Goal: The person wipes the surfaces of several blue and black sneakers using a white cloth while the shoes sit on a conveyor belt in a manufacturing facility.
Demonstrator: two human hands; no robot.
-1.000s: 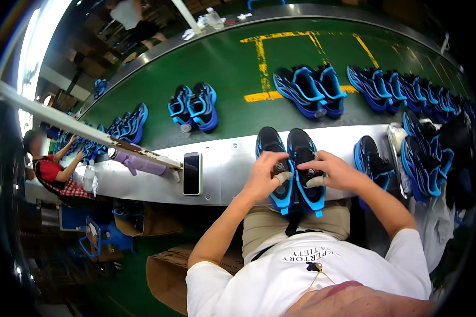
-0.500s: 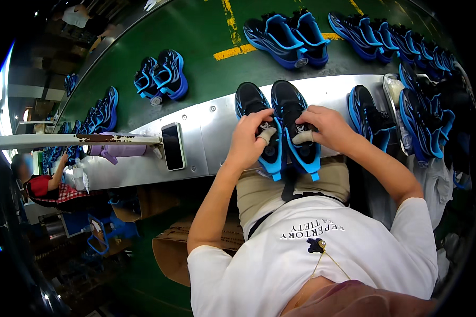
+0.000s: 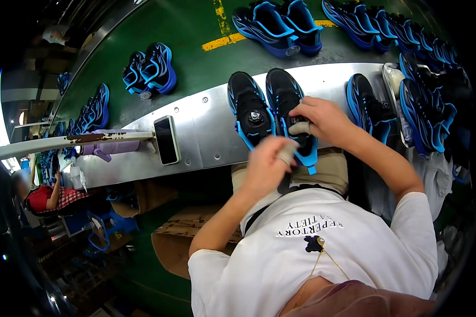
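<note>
A pair of black sneakers with blue trim stands side by side on the metal ledge in front of me, toes pointing away. On the left sneaker (image 3: 244,95) a round dial with a shiny silver centre (image 3: 255,117) shows on the tongue. My right hand (image 3: 325,122) is closed at the tongue of the right sneaker (image 3: 281,84), fingers and thumb on either side; the hand covers part of that spot. My left hand (image 3: 269,165), smeared by motion, hovers by the heel of the left sneaker. Beige covers wrap both thumbs.
A phone (image 3: 166,140) lies on the metal ledge (image 3: 206,132), beside a painted bar (image 3: 63,141) and a purple bottle (image 3: 116,148). More sneakers (image 3: 267,29) stand on the green surface beyond. Another sneaker (image 3: 369,105) is at right. A cardboard box (image 3: 169,243) sits below; a co-worker (image 3: 45,195) sits far left.
My left hand has left the left sneaker's tongue and moved down toward its heel, uncovering the dial. My right hand stays at the right sneaker. The view has shifted slightly.
</note>
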